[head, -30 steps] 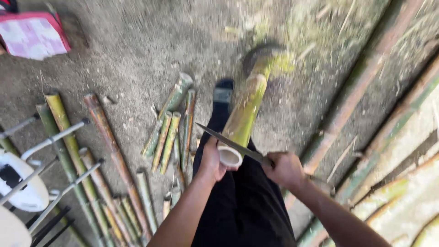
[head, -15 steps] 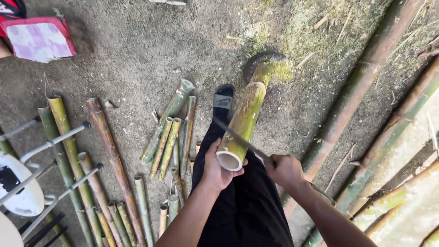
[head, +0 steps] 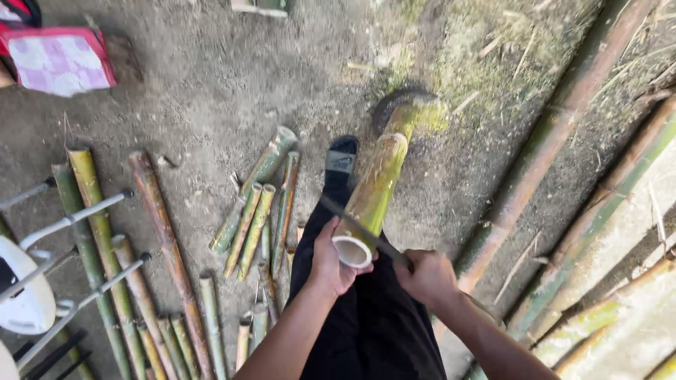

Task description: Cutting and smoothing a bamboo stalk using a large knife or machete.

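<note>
A thick green-yellow bamboo tube (head: 377,186) leans from the ground up toward me, its open cut end (head: 351,251) near my lap. My left hand (head: 328,262) grips the tube just below that end. My right hand (head: 427,276) is closed on the handle of a long dark knife (head: 355,226), whose blade lies across the upper part of the tube, its tip poking out to the left. My leg in black trousers and a dark sandal (head: 342,163) stretch out beside the tube.
Split bamboo strips (head: 257,204) lie left of my leg, with longer poles (head: 158,232) further left. Long bamboo stems (head: 563,134) run diagonally on the right. A white chair with metal legs (head: 42,281) stands at lower left; a red-edged cloth bag (head: 60,60) sits top left.
The knife blade has slid from near the cut end to lie higher across the tube. Both hands have kept their grip.
</note>
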